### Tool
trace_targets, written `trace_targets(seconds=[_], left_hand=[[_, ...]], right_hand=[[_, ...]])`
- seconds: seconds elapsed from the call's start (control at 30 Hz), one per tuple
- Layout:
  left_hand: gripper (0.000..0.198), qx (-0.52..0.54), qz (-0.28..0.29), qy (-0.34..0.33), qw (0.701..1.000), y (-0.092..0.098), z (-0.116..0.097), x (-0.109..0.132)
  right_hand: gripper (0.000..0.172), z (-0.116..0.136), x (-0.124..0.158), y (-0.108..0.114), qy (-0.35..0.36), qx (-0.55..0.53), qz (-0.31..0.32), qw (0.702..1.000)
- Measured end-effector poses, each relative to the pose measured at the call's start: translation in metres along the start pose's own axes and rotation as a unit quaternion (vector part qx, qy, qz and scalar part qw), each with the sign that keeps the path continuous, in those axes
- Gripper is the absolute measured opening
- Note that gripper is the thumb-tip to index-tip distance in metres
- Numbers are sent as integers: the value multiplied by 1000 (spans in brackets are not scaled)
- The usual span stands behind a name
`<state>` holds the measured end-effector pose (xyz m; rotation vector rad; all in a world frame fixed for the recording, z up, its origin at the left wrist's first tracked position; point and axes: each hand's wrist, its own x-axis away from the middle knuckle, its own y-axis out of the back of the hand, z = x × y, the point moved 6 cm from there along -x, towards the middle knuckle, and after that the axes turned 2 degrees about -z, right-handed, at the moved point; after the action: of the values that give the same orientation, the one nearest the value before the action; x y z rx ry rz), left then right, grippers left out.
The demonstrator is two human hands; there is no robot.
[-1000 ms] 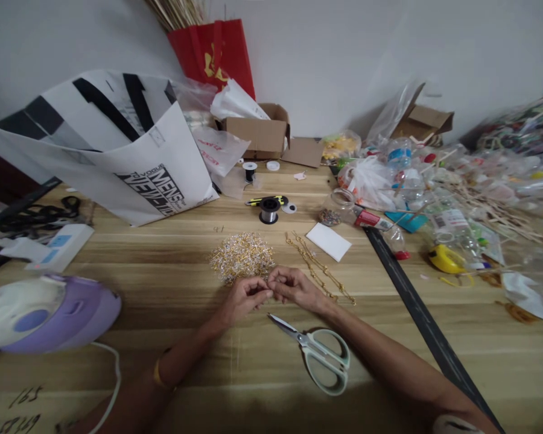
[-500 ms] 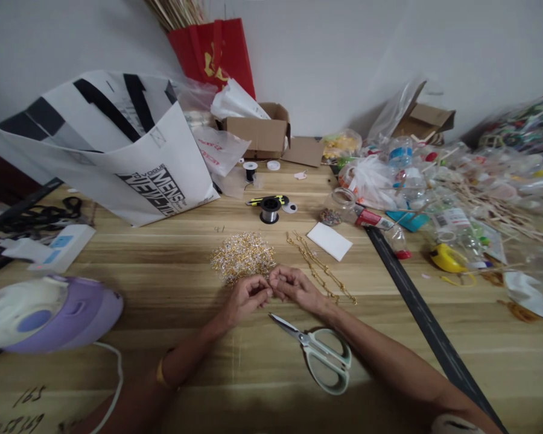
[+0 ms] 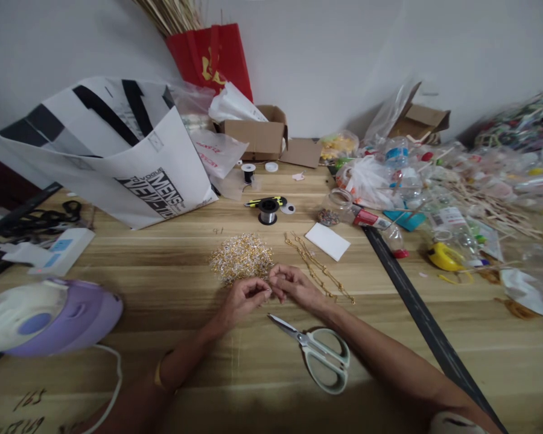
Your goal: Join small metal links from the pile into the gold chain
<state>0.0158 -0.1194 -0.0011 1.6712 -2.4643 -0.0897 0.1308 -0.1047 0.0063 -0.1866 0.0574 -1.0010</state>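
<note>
Close together over the wooden table, both my hands are closed in a pinch. My left hand (image 3: pixel 250 295) has thumb and forefinger pressed together; what lies between them is too small to make out. Fingertips of my right hand (image 3: pixel 294 284) meet just beside it, also pinching something too tiny to name. Right behind my left hand spreads a pile of small gold and silver beads (image 3: pixel 241 258). A gold beaded chain (image 3: pixel 319 274) lies beyond my right hand. Scissors with pale green handles (image 3: pixel 314 352) rest in front of the hands, blades slightly apart.
A spool of thin wire (image 3: pixel 268 211), a yellow cutter knife (image 3: pixel 257 202) and a white card (image 3: pixel 327 241) lie farther back. Left stand a purple-white iron (image 3: pixel 67 316), a power strip (image 3: pixel 66 250) and a big white bag (image 3: pixel 163 175). Plastic bottles (image 3: pixel 400 166) clutter the right.
The hands stay in nearly the same place, with the fingertips shifting slightly. The whole view has moved a little; the scissors, chain and bead pile look unmoved on the table.
</note>
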Motion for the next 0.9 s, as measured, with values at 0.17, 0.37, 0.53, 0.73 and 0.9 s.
trace_targets(seconds=[0.17, 0.37, 0.53, 0.73, 0.9], left_hand=[[18, -14, -4, -13, 1000, 1, -5, 1], [16, -21, -12, -39, 999, 1, -6, 0], [12, -50, -21, -54, 997, 1, -9, 0], [17, -54, -19, -39, 998, 0, -11, 2], [24, 6, 20, 26, 999, -2, -2, 2]], right_hand=[[28, 0, 0, 0, 6, 17, -1, 1000], [30, -2, 2, -1, 6, 41, 7, 999], [29, 5, 4, -4, 22, 39, 8, 999], [30, 6, 1, -1, 9, 22, 4, 1000], [29, 0, 0, 9, -38, 29, -5, 999]])
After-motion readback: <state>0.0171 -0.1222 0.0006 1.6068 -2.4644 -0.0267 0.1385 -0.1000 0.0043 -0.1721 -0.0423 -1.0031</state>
